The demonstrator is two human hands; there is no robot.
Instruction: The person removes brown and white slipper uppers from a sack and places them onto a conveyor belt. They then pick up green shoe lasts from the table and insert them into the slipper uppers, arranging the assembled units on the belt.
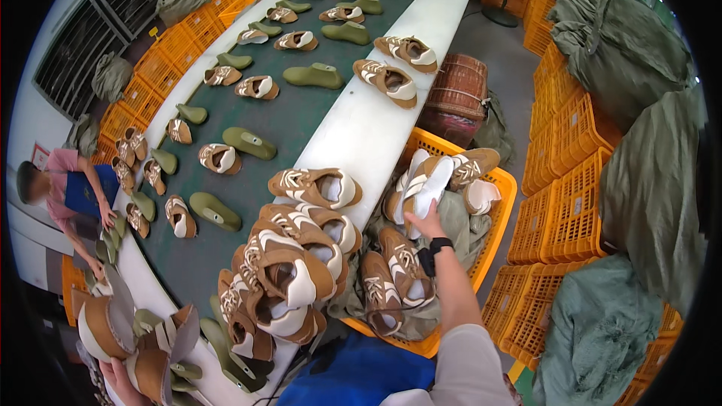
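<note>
My right hand (426, 219) grips a white sole-shaped piece (434, 183) over the yellow crate (502, 218) — my left hand is out of view, so I cannot tell its state. Brown shoes (409, 269) lie in that crate — a shoe pile (289, 271) crowds the surface (347, 139) left of it.

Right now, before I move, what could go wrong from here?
The pile of shoes is stacked unevenly on the table's near end, so a bump might topple it. The shoe in the right hand is crowded by others in the crate and could scuff against them. The two shoes farther along the white ledge sit near its edge and might get knocked off.
</note>
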